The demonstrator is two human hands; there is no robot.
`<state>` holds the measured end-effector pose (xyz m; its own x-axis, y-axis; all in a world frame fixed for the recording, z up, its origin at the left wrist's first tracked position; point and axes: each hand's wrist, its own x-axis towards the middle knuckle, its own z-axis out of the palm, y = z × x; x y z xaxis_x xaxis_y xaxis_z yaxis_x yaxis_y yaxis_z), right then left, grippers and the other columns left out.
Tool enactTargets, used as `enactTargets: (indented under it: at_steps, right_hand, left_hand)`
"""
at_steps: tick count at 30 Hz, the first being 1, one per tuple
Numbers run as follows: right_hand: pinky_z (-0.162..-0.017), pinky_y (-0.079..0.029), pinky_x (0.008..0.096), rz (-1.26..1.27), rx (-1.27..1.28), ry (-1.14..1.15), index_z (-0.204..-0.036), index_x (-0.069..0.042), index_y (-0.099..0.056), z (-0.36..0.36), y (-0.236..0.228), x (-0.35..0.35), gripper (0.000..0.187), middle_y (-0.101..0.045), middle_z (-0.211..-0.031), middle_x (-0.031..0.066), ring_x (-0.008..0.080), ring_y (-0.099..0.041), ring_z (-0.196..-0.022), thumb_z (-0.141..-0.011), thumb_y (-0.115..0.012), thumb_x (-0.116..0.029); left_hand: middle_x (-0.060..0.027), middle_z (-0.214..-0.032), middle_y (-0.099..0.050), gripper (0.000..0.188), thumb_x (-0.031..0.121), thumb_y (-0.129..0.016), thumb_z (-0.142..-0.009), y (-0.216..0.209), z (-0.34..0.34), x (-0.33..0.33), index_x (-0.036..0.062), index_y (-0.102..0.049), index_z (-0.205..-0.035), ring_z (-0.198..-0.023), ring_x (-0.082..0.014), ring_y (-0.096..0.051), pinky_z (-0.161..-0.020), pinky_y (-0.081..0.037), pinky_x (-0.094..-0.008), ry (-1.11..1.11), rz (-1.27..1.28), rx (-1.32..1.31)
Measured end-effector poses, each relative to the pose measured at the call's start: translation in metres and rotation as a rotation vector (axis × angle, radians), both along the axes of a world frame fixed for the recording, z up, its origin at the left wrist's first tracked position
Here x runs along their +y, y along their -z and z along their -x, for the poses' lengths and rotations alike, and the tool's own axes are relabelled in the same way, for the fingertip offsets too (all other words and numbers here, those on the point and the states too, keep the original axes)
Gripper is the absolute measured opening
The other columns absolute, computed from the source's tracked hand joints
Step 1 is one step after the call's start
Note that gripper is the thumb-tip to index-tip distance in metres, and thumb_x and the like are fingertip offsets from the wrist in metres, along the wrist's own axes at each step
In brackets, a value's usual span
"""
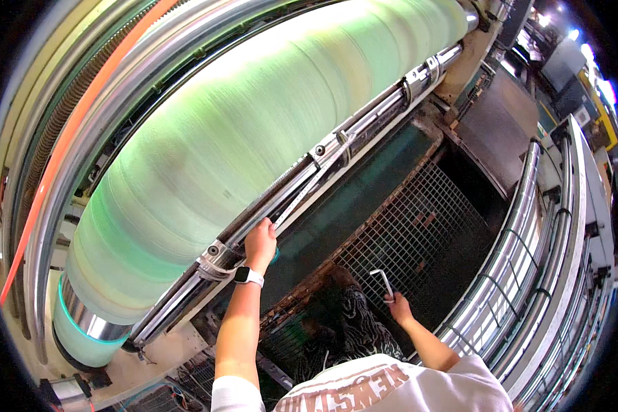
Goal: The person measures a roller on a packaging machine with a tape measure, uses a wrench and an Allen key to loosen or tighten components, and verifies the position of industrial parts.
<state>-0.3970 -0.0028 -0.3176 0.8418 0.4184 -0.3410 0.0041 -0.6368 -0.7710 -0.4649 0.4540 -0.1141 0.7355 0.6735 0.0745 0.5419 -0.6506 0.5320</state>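
My left hand [259, 244], with a white watch [248, 275] on its wrist, is closed at the near end of a narrow white strip with fine dark marks, like a measuring tape [302, 194]. The strip runs slantwise up to a clamp [344, 141] on a long metal rail [309, 165]. This rail lies along the front of a large pale-green roller [220, 137]. Lower and to the right, my right hand [399, 307] grips a bent silver hex key [383, 280], its short arm pointing left. It is away from the rail, above the floor grating.
A metal floor grating [419, 220] lies below, between the roller and several shiny rollers [505, 261] at the right. Another clamp [216, 255] sits on the rail just left of my left hand. An orange strap [82, 117] and a ribbed hose [69, 96] curve along the far left.
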Motion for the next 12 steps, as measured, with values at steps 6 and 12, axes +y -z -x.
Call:
enactTargets:
  at_steps: [6,12]
  right_hand:
    - [-0.048,-0.032,0.0364,0.107,0.153,-0.001,-0.069,0.001,-0.051,0.056,-0.064,0.028,0.032,-0.038,-0.051,0.0098,0.0175,-0.035,-0.048,-0.086,-0.050,-0.026]
    - [-0.049,-0.036,0.0342,0.109,0.136,0.002,-0.071,0.002,-0.056,0.052,-0.071,0.041,0.028,-0.046,-0.052,0.0116,0.0160,-0.040,-0.049,-0.082,-0.054,-0.024]
  left_hand:
    - [-0.0214,-0.072,-0.057,0.014,0.015,-0.053,-0.081,0.004,0.016,0.012,0.0014,-0.053,-0.079,-0.070,-0.0411,-0.054,-0.057,-0.041,-0.0459,-0.059,0.066,0.048]
    - [-0.0216,-0.071,-0.057,0.018,0.018,-0.055,-0.081,0.019,0.016,0.022,0.0005,-0.053,-0.079,-0.070,-0.0408,-0.055,-0.057,-0.041,-0.0454,-0.047,0.045,0.028]
